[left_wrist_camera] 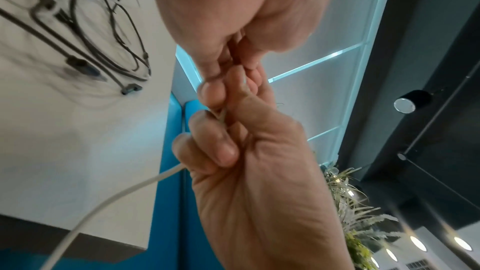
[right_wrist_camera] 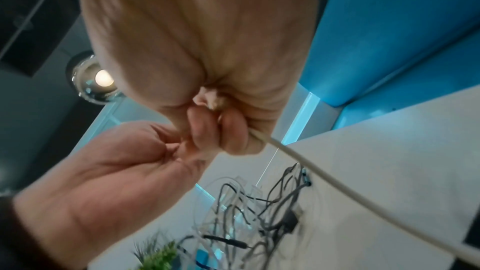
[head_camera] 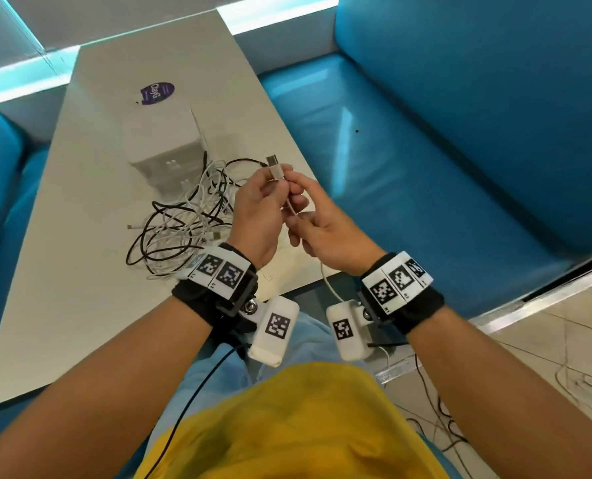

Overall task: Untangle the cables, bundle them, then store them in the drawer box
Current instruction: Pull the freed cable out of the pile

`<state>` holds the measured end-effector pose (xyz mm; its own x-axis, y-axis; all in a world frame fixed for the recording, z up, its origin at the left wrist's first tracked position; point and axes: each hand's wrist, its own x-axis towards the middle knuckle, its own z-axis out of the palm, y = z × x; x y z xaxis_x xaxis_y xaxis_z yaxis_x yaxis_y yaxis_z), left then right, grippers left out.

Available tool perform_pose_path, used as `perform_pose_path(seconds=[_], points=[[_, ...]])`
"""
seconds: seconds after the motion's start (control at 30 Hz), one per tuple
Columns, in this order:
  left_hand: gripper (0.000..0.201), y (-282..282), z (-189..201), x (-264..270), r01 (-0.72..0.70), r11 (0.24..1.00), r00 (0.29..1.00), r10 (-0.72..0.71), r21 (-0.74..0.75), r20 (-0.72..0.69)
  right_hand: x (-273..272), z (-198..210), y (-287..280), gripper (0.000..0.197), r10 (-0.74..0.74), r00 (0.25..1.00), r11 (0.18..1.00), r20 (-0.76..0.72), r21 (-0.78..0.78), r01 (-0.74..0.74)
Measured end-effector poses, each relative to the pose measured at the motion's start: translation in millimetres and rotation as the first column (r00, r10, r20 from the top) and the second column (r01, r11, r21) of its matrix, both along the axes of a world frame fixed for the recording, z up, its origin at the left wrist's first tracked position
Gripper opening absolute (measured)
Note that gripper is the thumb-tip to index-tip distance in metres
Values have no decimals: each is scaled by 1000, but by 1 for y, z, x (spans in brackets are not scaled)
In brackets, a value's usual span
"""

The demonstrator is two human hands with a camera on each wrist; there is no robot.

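Both hands are raised over the near edge of the white table (head_camera: 80,288) and hold one white cable (head_camera: 326,279). My left hand (head_camera: 270,188) pinches it just under its silver-tipped plug (head_camera: 274,166), which points up. Close beneath, my right hand (head_camera: 298,202) has its fingers curled round the cord, and the rest trails down past that wrist. In the wrist views the cord (left_wrist_camera: 116,194) (right_wrist_camera: 337,184) leaves the right fist (left_wrist_camera: 221,130) (right_wrist_camera: 221,128). The tangle (head_camera: 184,219) of black and white cables lies left of my hands. The white drawer box (head_camera: 163,143) stands behind it.
A purple round sticker (head_camera: 158,92) lies on the table beyond the box. Blue padded seats (head_camera: 460,150) flank the table on both sides. Thin wires (head_camera: 581,385) lie on the tiled floor at the right. A green plant (left_wrist_camera: 350,202) shows in the left wrist view.
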<state>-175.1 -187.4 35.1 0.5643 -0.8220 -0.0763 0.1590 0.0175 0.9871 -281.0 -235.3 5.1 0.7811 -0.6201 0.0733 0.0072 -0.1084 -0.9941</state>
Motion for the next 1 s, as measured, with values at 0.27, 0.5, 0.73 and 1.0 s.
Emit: perform_pose_path(seconds=[0.27, 0.5, 0.73, 1.0], points=[[17, 5, 10, 20, -168, 970, 981, 147, -175, -126, -52, -68, -23, 27, -22, 962, 952, -273, 287, 103], [21, 2, 14, 9, -43, 982, 998, 50, -182, 33, -90, -72, -34, 29, 163, 869, 949, -467, 316, -9], [24, 17, 16, 41, 43, 997, 993, -51, -69, -107, -59, -29, -35, 19, 53, 900, 982, -432, 187, 32], [13, 68, -11, 113, -178, 982, 960, 188, 68, -208, 55, 15, -22, 12, 14, 925, 997, -380, -68, -43]])
